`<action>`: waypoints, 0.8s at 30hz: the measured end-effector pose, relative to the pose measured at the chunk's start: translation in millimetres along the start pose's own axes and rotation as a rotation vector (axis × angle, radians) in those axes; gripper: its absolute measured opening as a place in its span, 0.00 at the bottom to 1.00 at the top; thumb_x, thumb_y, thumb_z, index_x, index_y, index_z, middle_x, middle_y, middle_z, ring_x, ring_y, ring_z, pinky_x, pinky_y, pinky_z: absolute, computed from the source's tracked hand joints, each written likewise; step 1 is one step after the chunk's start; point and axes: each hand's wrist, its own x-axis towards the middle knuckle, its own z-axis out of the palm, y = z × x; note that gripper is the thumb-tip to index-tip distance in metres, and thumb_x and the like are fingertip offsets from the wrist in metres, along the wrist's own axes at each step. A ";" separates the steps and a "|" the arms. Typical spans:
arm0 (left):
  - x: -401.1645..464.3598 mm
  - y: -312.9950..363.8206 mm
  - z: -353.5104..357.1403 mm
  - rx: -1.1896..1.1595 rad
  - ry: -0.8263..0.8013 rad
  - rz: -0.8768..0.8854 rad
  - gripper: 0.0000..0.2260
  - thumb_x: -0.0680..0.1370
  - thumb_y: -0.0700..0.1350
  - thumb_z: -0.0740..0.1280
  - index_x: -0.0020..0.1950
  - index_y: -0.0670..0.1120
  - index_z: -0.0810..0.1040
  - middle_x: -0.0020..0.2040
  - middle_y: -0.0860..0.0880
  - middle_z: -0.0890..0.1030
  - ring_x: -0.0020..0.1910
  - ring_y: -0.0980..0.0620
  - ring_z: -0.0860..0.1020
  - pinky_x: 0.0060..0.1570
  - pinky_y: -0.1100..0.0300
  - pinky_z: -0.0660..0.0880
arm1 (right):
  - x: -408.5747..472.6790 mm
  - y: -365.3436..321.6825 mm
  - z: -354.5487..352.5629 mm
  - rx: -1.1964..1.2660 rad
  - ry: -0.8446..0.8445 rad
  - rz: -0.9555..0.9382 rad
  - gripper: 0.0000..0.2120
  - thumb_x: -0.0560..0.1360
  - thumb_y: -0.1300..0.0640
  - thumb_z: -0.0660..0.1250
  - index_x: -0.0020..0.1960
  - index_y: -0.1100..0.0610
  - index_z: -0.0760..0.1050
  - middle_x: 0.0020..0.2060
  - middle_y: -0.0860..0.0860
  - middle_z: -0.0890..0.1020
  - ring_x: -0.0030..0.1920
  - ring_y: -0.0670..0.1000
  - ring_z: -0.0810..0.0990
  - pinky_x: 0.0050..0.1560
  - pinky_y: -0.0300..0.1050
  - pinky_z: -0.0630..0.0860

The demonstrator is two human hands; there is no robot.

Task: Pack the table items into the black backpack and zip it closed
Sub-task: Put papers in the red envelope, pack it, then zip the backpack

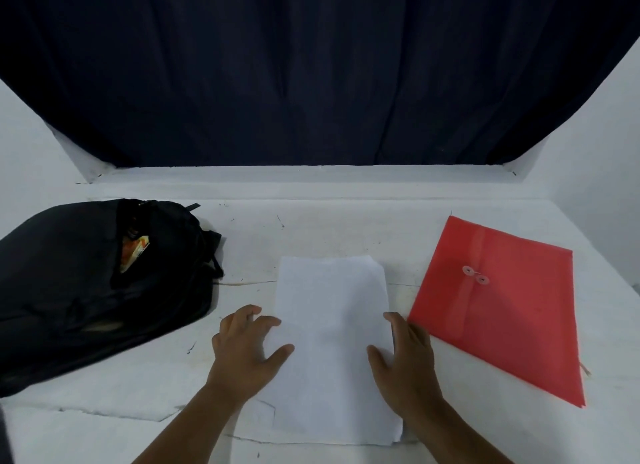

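Backpack (86,283): I'm seeing it lying at the table's left, its opening gaping, something orange showing inside.
Left hand (247,351): I'm resting it spread on the left edge of the papers, fingers relaxed, pinching nothing.
Papers (332,342): lying flat at centre, between both hands. I'm judging the stack light, floppy and prone to sliding apart, so I'm planning to take both long edges together.
Right hand (403,356): lying spread along the papers' right edge, gripping nothing.
Folder (502,308): red, lying flat at right, probably slick and bendy.
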 end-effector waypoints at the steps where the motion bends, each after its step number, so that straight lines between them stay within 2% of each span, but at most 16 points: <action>1: -0.3 0.6 -0.4 0.006 -0.007 0.000 0.22 0.70 0.66 0.69 0.62 0.62 0.76 0.69 0.56 0.66 0.71 0.51 0.61 0.67 0.47 0.62 | -1.2 -4.3 -0.8 -0.006 -0.011 0.008 0.25 0.75 0.54 0.71 0.69 0.51 0.68 0.64 0.49 0.76 0.67 0.52 0.69 0.69 0.51 0.69; 3: 0.2 -0.6 -0.1 0.018 -0.012 -0.007 0.21 0.71 0.66 0.69 0.63 0.62 0.75 0.70 0.56 0.66 0.71 0.51 0.61 0.67 0.46 0.62 | -1.5 -13.1 -2.8 0.012 -0.041 0.054 0.24 0.75 0.54 0.70 0.69 0.50 0.68 0.65 0.47 0.75 0.69 0.52 0.68 0.71 0.52 0.66; 6: 1.3 -1.9 1.3 0.044 -0.001 0.004 0.23 0.71 0.68 0.64 0.63 0.62 0.75 0.69 0.55 0.68 0.70 0.51 0.62 0.66 0.46 0.64 | 2.7 -24.7 -4.6 0.172 -0.069 0.151 0.25 0.75 0.56 0.70 0.70 0.46 0.67 0.67 0.46 0.73 0.69 0.50 0.69 0.69 0.50 0.70; 8: 1.7 -3.9 2.5 0.053 0.014 0.011 0.24 0.70 0.70 0.60 0.62 0.61 0.75 0.69 0.56 0.69 0.69 0.51 0.63 0.64 0.47 0.65 | 7.0 -32.9 -6.6 0.290 -0.048 0.218 0.28 0.74 0.59 0.71 0.69 0.45 0.66 0.66 0.46 0.73 0.63 0.49 0.75 0.61 0.46 0.77; 9: 1.8 -4.8 2.5 0.055 0.017 0.014 0.25 0.70 0.70 0.58 0.63 0.60 0.75 0.68 0.56 0.69 0.69 0.51 0.63 0.63 0.48 0.65 | 9.4 -37.2 -8.2 0.352 -0.034 0.269 0.29 0.73 0.60 0.72 0.70 0.45 0.65 0.65 0.46 0.74 0.58 0.48 0.78 0.53 0.43 0.79; 11: 2.6 -7.0 3.3 0.070 0.014 0.019 0.26 0.71 0.69 0.57 0.63 0.59 0.75 0.68 0.56 0.69 0.68 0.52 0.63 0.62 0.48 0.66 | 14.8 -44.1 -11.4 0.511 -0.031 0.417 0.34 0.72 0.62 0.74 0.72 0.48 0.64 0.58 0.48 0.75 0.48 0.46 0.80 0.39 0.38 0.75; 13: 2.5 -8.3 4.1 0.066 0.018 0.033 0.26 0.71 0.68 0.58 0.63 0.57 0.75 0.68 0.56 0.70 0.68 0.51 0.64 0.61 0.48 0.67 | 21.8 -45.4 -13.2 0.593 -0.075 0.537 0.32 0.72 0.63 0.74 0.72 0.55 0.66 0.52 0.50 0.77 0.44 0.45 0.79 0.38 0.40 0.74; 14: 2.5 -8.9 4.4 0.055 0.023 0.038 0.25 0.71 0.68 0.59 0.63 0.57 0.75 0.68 0.56 0.71 0.68 0.51 0.65 0.61 0.48 0.67 | 25.4 -45.2 -13.2 0.590 -0.108 0.557 0.26 0.72 0.63 0.73 0.69 0.60 0.71 0.49 0.51 0.80 0.44 0.48 0.80 0.40 0.43 0.77; 16: 2.7 -10.9 5.0 0.037 0.026 0.035 0.23 0.72 0.65 0.64 0.62 0.55 0.76 0.68 0.56 0.71 0.68 0.51 0.66 0.60 0.50 0.67 | 27.2 -49.0 -13.5 0.540 -0.154 0.525 0.13 0.74 0.65 0.70 0.59 0.63 0.79 0.46 0.56 0.85 0.44 0.54 0.83 0.46 0.48 0.79; 17: 2.6 -11.5 5.2 0.027 0.023 0.033 0.22 0.73 0.63 0.66 0.62 0.55 0.76 0.68 0.56 0.71 0.68 0.51 0.66 0.60 0.51 0.67 | 25.3 -53.6 -14.1 0.508 -0.166 0.488 0.10 0.75 0.65 0.68 0.55 0.60 0.81 0.44 0.55 0.85 0.43 0.55 0.83 0.44 0.46 0.78; 19: 2.7 -9.7 3.9 0.006 0.034 0.037 0.21 0.73 0.61 0.68 0.63 0.56 0.75 0.66 0.58 0.72 0.67 0.52 0.66 0.58 0.54 0.65 | 20.3 -65.7 -15.5 0.435 -0.196 0.391 0.13 0.75 0.65 0.63 0.53 0.50 0.80 0.43 0.49 0.85 0.42 0.53 0.83 0.39 0.42 0.76; 21: 3.6 -3.5 0.4 -0.027 0.032 0.003 0.23 0.73 0.60 0.70 0.66 0.56 0.72 0.65 0.60 0.71 0.67 0.53 0.66 0.58 0.55 0.64 | 15.6 -76.2 -18.0 0.359 -0.220 0.295 0.16 0.75 0.63 0.60 0.56 0.45 0.77 0.45 0.42 0.84 0.43 0.48 0.83 0.39 0.39 0.78; 24: 10.7 2.1 -7.5 -0.341 -0.003 -0.229 0.29 0.71 0.58 0.74 0.70 0.57 0.67 0.62 0.62 0.73 0.68 0.53 0.68 0.68 0.50 0.65 | 13.6 -87.8 -25.2 0.379 -0.244 0.230 0.17 0.77 0.62 0.60 0.54 0.40 0.75 0.45 0.39 0.84 0.45 0.46 0.84 0.44 0.43 0.81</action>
